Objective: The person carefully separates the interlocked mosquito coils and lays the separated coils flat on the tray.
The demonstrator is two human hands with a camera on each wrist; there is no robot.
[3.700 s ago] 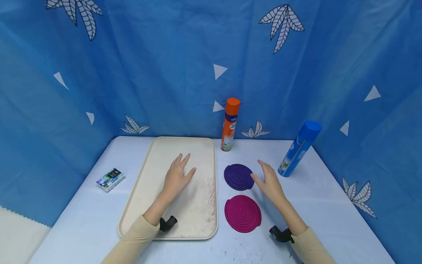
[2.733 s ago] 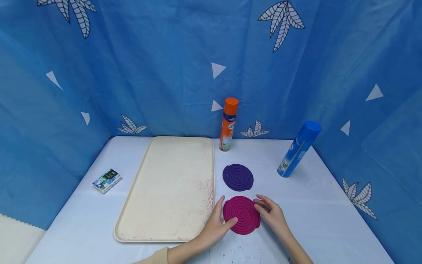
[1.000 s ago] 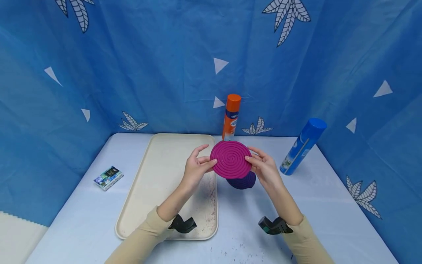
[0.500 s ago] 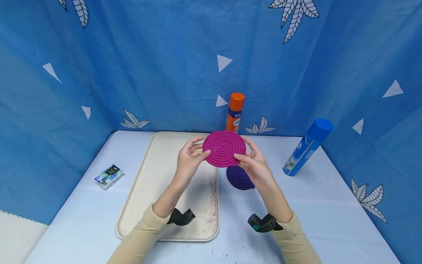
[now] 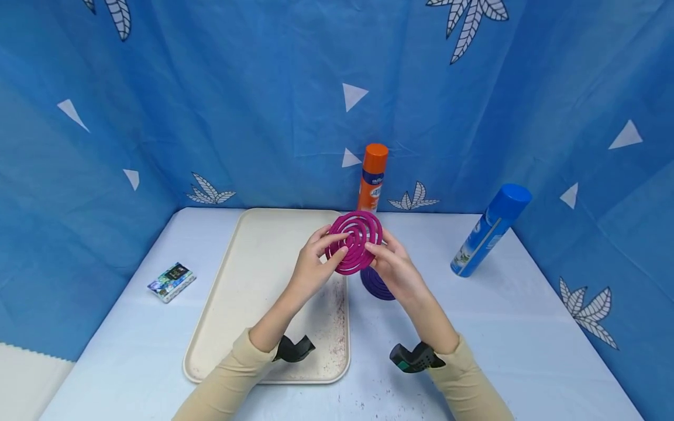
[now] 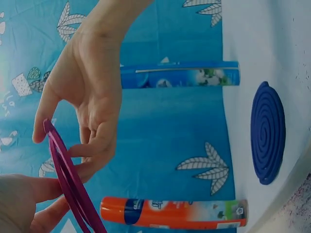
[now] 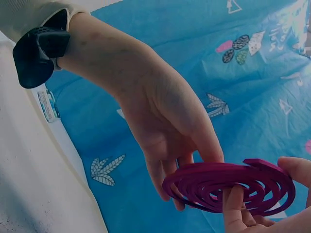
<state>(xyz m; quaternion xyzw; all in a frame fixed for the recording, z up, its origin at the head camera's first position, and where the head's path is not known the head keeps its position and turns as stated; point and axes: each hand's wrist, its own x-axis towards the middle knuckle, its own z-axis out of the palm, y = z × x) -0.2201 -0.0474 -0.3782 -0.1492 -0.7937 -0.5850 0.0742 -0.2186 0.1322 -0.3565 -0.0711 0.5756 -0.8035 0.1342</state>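
A magenta mosquito coil is held up above the right edge of the tray, its rings spread with gaps between them. My left hand grips its left side, with the index finger reaching over the front toward the centre. On the other side my right hand pinches the coil, thumb in front and fingers partly hidden behind. In the right wrist view, fingertips touch the rings of the coil. Below, a dark purple mosquito coil lies flat on the table, partly covered by my right hand; the left wrist view shows that purple coil whole.
A cream tray with reddish specks lies under my left arm. An orange spray can stands behind the held coil, and a blue spray can stands at the right. A small tissue pack lies left of the tray.
Both hands took the magenta coil from the table and lifted it. Over the last half second its flat disc has tilted and its rings have come apart. My left index finger has moved toward its centre.
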